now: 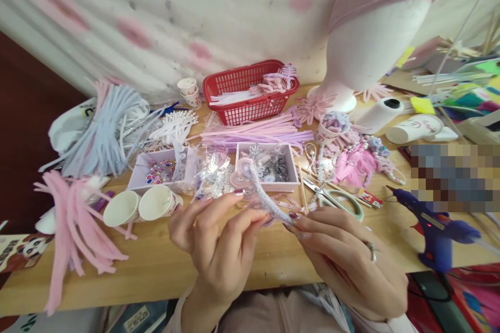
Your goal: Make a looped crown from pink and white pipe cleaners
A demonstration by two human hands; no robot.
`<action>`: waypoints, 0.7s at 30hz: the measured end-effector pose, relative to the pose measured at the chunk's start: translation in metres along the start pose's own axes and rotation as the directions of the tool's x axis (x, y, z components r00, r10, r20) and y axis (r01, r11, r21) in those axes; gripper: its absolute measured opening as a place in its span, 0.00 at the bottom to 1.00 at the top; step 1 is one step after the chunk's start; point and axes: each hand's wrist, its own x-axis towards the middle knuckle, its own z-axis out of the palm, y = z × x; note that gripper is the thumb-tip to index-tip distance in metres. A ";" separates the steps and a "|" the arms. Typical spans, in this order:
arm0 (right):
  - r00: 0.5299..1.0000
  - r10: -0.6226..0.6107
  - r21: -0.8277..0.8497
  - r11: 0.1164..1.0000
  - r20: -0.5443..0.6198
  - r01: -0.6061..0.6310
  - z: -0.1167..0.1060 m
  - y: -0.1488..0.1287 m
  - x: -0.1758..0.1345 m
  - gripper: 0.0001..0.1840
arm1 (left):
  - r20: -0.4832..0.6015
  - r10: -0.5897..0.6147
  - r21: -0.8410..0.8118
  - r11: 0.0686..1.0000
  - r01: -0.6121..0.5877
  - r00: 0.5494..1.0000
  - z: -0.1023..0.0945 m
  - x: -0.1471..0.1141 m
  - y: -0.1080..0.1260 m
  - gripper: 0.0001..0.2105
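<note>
A curved piece of fuzzy pale-lilac and pink pipe cleaner (pixel 262 193), curled into a spiral at its far end, is held up over the table's front part. My left hand (pixel 221 242) pinches it near the middle, thumb and fingers closed on its lower side. At its near right end my right hand (pixel 347 257), wearing a ring, grips it between thumb and fingertips. Just behind the piece stands a pale box (pixel 294 187) of silvery beads and charms. Scissors (pixel 339 199) with light green handles lie beyond my right hand.
Paper cups (pixel 121 209), a box of coloured gems (pixel 136 179) and pink pipe cleaners (pixel 64 234) lie left. A red basket (pixel 250 112) stands behind lilac pipe cleaners (pixel 250 135). Right are a blue glue gun (pixel 433 223), pink tassels (pixel 356 164) and a white mannequin head (pixel 363 47).
</note>
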 end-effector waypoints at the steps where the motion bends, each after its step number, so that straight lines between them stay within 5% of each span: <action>1: 1.000 -0.007 -0.002 1.000 0.002 0.007 -0.001 0.000 0.000 0.09 | -0.002 -0.003 0.005 1.000 0.003 1.000 0.000 0.000 0.000 0.01; 21: 0.999 -0.032 -0.012 0.999 0.013 0.032 -0.004 0.000 0.000 0.08 | 0.002 0.000 0.033 0.999 0.000 1.000 0.002 -0.004 0.003 0.05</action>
